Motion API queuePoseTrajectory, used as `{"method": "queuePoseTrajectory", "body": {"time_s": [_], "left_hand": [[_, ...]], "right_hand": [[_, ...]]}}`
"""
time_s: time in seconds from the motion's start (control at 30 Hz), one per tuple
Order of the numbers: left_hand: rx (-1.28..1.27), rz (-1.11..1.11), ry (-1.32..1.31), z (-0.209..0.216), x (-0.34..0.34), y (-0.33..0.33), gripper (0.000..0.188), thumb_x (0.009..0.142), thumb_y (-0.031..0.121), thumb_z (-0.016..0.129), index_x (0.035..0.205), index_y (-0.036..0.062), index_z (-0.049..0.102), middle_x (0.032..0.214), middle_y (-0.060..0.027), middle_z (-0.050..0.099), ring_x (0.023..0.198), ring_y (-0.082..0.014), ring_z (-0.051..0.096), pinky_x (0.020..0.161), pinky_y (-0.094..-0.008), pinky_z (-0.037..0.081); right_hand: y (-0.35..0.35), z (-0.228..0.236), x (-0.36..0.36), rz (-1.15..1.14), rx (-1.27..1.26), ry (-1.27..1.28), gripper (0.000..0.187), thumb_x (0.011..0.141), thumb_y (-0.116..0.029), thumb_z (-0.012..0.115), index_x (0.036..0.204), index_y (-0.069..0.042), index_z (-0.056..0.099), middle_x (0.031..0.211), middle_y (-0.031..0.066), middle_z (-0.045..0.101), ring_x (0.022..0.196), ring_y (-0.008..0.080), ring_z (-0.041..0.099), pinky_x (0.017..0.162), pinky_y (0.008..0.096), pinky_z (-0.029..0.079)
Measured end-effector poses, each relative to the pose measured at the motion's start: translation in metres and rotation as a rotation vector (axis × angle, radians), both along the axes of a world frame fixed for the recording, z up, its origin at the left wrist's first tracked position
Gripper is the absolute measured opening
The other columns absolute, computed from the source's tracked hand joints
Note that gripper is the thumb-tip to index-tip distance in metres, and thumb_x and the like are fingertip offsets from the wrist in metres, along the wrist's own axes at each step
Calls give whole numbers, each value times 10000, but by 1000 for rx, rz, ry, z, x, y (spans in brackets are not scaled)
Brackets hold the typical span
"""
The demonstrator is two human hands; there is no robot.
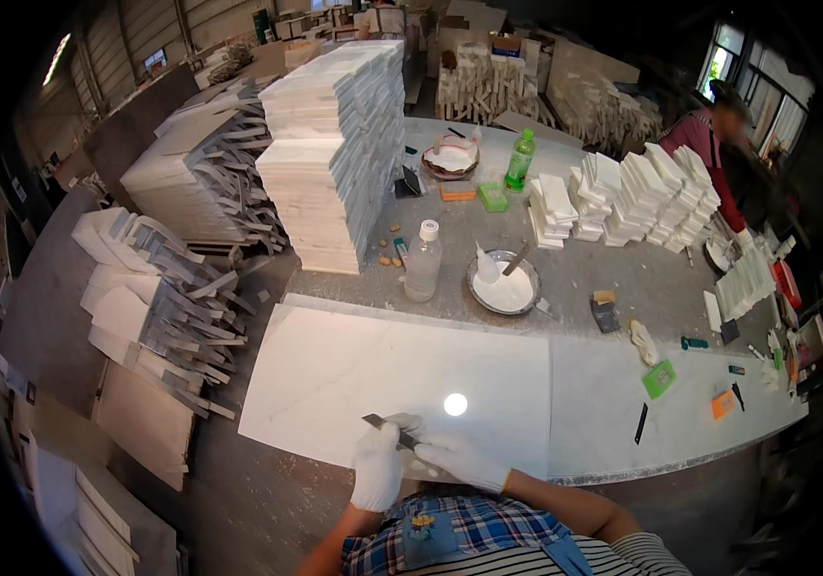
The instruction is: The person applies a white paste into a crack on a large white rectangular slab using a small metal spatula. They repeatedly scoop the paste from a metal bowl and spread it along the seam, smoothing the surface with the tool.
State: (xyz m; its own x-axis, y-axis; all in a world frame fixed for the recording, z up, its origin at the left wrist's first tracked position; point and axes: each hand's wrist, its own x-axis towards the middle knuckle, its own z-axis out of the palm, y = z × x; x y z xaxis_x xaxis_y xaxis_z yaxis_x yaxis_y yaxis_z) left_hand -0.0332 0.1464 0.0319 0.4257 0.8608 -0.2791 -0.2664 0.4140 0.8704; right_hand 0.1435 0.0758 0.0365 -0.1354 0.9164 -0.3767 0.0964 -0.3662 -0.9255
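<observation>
A large white slab with faint grey veins (325,370) lies on the table in front of me. Over its near edge, my left hand (378,468) and my right hand (455,459), both in white gloves, come together on a dark, flat scraper blade (374,420). The blade slants between the fingers of both hands, its far left end sticking out past the left fingertips. Part of it is hidden by the gloves. A bright round spot shows on the slab just beyond my right hand.
Beyond the slab stand a clear bottle (423,261) and a bowl of white paste (506,300). A tall stack of white slabs (306,182) rises at far left. Smaller white stacks (637,197), a green bottle (519,161) and a co-worker (709,134) are farther right.
</observation>
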Motion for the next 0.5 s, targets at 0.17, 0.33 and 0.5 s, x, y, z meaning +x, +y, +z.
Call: {"method": "queuePoseTrajectory", "body": {"time_s": [0.17, 0.33, 0.5], "left_hand": [[24, 294, 242, 6, -15, 28, 348, 1066, 280, 537, 1069, -54, 633, 831, -143, 685, 736, -230, 680, 715, -365, 587], [413, 298, 789, -90, -34, 32, 293, 1010, 254, 646, 892, -2, 725, 642, -149, 627, 601, -252, 643, 601, -407, 507], [913, 158, 1016, -100, -19, 35, 219, 939, 224, 716, 863, 21, 743, 690, -197, 666, 645, -393, 662, 623, -482, 513]], "right_hand": [[68, -39, 123, -426, 514, -705, 286, 993, -267, 657, 1147, -40, 739, 1087, 205, 758, 1024, 389, 725, 891, 487, 557], [165, -18, 220, -557, 381, -1144, 340, 958, -328, 693, 1230, -126, 717, 1150, 178, 758, 1050, 399, 721, 892, 547, 552], [210, -65, 269, -588, 467, -1218, 330, 992, -394, 641, 1190, -134, 689, 1210, 196, 739, 1044, 425, 715, 906, 535, 559]]}}
